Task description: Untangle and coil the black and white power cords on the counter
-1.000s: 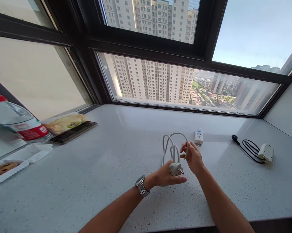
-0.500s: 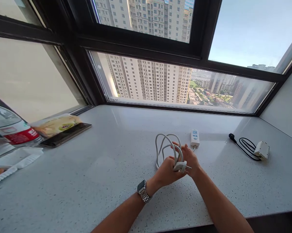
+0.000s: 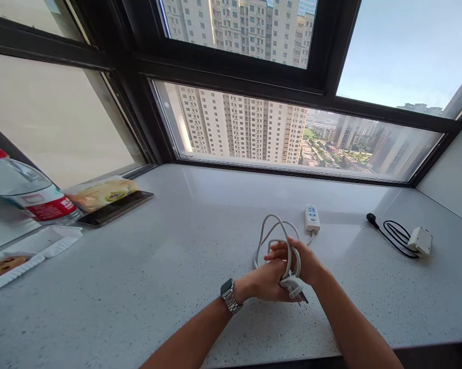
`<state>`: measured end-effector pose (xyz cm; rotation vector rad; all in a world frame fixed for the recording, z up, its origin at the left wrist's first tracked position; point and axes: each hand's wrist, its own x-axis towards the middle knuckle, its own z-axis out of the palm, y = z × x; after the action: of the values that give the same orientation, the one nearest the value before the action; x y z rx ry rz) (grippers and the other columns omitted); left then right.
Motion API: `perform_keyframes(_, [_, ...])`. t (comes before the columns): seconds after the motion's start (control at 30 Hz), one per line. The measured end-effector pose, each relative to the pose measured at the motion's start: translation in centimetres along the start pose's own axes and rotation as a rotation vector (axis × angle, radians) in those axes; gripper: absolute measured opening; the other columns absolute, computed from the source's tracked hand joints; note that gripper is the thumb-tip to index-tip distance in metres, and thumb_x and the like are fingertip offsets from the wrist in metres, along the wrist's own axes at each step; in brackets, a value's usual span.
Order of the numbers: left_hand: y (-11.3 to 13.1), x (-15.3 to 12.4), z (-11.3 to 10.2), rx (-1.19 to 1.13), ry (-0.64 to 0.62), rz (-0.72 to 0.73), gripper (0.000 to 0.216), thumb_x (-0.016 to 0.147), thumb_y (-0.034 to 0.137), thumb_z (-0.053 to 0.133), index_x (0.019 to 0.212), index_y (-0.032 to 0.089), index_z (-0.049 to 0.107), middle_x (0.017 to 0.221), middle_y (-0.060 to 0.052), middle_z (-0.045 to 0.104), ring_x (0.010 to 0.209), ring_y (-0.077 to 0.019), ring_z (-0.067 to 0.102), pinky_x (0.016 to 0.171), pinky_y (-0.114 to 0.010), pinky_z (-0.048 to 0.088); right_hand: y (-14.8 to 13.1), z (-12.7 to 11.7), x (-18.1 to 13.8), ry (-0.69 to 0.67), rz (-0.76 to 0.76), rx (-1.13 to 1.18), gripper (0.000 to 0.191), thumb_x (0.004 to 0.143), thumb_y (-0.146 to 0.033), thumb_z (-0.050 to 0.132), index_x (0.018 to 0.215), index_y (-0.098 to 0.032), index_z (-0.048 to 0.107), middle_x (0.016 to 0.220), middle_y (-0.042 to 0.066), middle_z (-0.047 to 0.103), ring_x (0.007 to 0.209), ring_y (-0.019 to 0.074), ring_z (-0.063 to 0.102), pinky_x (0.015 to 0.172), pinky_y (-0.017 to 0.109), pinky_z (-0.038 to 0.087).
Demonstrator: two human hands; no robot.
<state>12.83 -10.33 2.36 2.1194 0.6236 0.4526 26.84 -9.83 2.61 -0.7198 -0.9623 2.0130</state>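
A white power cord hangs in loose loops [image 3: 262, 241] between my two hands above the speckled countertop [image 3: 169, 287]. My left hand [image 3: 271, 281], below a wristwatch with a metal band, is closed around the cord near its white plug [image 3: 292, 283]. The plug's metal prongs point down and to the right. My right hand [image 3: 302, 259] is against the coils from the right, its fingers curled around the loops and partly hidden behind them. Just beyond the hands lies a white power strip [image 3: 312, 219], its cord running back towards the coils.
On the right lies a white adapter box [image 3: 420, 242] with a coiled black cord [image 3: 396, 237]. At the left are a phone [image 3: 116, 209], a yellow packet [image 3: 102, 195], a large water bottle [image 3: 42, 197] and a white tray [image 3: 56, 241] holding a cookie. Windows line the back.
The plug has tipped downward, its prongs turning from rightward to down-right. Both hands have lowered slightly, and the right fingers have closed in on the coils. The view has shifted a little left.
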Motion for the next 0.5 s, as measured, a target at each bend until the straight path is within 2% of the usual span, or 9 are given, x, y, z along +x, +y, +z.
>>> perform_keyframes(0.1, [-0.5,0.5,0.4,-0.019,0.033,0.096,0.027,0.067,0.023,0.068,0.051,0.017,0.047,0.050,0.004,0.046,0.046,-0.0092,0.037,0.042,-0.024,0.025,-0.3,0.0,-0.3,0.003,-0.042,0.130,0.028,0.073,-0.043,0.063,0.084,-0.016,0.063,0.067,0.003,0.067,0.088,0.0217,0.065,0.085,0.035,0.045])
perform_keyframes(0.17, [-1.4,1.1,0.7,-0.023,0.104,0.159,0.032,0.065,0.017,0.064,0.045,0.017,0.039,0.047,0.005,0.038,0.046,-0.0074,0.031,0.043,-0.024,0.022,-0.4,-0.4,-0.2,0.034,-0.130,0.206,0.020,0.074,-0.037,0.063,0.084,-0.019,0.061,0.055,-0.004,0.057,0.070,0.0163,0.063,0.079,0.032,0.048])
perform_keyframes(0.23, [-2.3,1.8,1.0,-0.043,0.187,0.150,0.036,0.065,0.019,0.063,0.043,0.016,0.035,0.047,0.006,0.031,0.046,-0.0060,0.026,0.045,-0.024,0.020,-0.4,-0.8,-0.1,0.046,-0.216,0.273,0.017,0.076,-0.035,0.061,0.084,-0.020,0.059,0.049,-0.009,0.045,0.047,0.0095,0.052,0.065,0.028,0.051])
perform_keyframes(0.3, [-3.0,2.4,1.2,-0.070,0.228,0.082,0.036,0.065,0.024,0.064,0.042,0.015,0.038,0.048,0.006,0.029,0.048,-0.0054,0.024,0.046,-0.023,0.019,-0.5,-1.2,0.1,0.032,-0.259,0.315,0.018,0.078,-0.035,0.061,0.086,-0.019,0.058,0.048,-0.011,0.037,0.035,0.0049,0.034,0.045,0.021,0.044])
perform_keyframes(0.4, [-3.1,2.7,1.5,-0.077,0.271,0.000,0.022,0.064,0.026,0.066,0.052,0.013,0.054,0.052,0.006,0.038,0.050,-0.0063,0.031,0.048,-0.022,0.024,-0.7,-1.5,0.2,0.031,-0.291,0.315,0.021,0.076,-0.036,0.063,0.086,-0.018,0.057,0.047,-0.013,0.031,0.030,0.0026,0.020,0.029,0.016,0.023])
perform_keyframes(0.5, [-2.7,2.7,1.9,0.043,0.434,-0.007,0.015,0.062,0.024,0.068,0.067,0.014,0.059,0.062,0.003,0.052,0.057,-0.0097,0.041,0.054,-0.023,0.031,-0.7,-1.6,0.4,0.116,-0.374,0.295,0.022,0.073,-0.036,0.064,0.082,-0.019,0.055,0.046,-0.013,0.027,0.029,0.0022,0.018,0.028,0.016,0.020])
